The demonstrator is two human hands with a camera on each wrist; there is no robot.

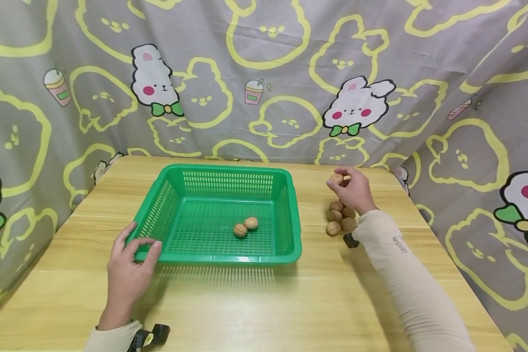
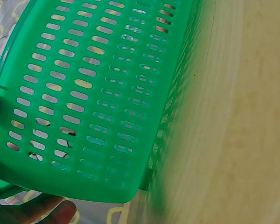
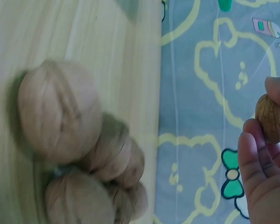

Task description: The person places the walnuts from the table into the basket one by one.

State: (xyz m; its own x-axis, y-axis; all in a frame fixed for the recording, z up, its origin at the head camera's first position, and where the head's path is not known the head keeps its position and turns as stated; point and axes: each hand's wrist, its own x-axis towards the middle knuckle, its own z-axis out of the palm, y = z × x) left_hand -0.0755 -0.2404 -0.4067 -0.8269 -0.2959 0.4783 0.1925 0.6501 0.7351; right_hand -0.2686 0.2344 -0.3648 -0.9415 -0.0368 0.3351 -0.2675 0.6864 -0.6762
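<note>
A green plastic basket (image 1: 229, 258) with slotted walls stands on the table, and two walnuts (image 1: 240, 230) lie on its floor. My left hand (image 1: 131, 274) holds the basket's near left corner, fingers over the rim. In the left wrist view its fingertips show below the basket wall (image 2: 84, 93). Right of the basket, my right hand (image 1: 356, 193) pinches a walnut (image 1: 336, 179) between thumb and fingers, above the far end of a walnut group (image 1: 334, 215). The right wrist view shows that held walnut (image 3: 272, 120) raised off the table, beside the blurred walnuts (image 3: 60, 109).
The wooden table (image 1: 229, 308) ends at the back against a grey curtain (image 1: 286, 112) with yellow cartoon outlines, which also hangs at both sides. Dark wrist devices (image 1: 160, 334) sit at both sleeves. The basket takes up the table's middle left.
</note>
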